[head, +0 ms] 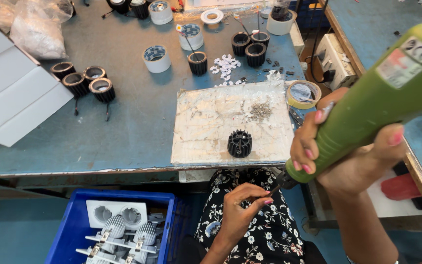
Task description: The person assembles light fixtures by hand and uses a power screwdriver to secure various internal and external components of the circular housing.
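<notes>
right hand (352,161) wraps its fingers around a stout green plastic rotary tool (367,105), near right of the desk (123,132); left hand (242,208) pinches its thin metal bit (273,189). rigid, probably weighty, best gripped mid-barrel.

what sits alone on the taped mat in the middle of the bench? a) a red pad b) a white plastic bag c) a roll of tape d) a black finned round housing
d: a single black finned round housing stands on the taped mat, with only a small pile of screws further back; the tape rolls sit off the mat on the blue bench.
</notes>
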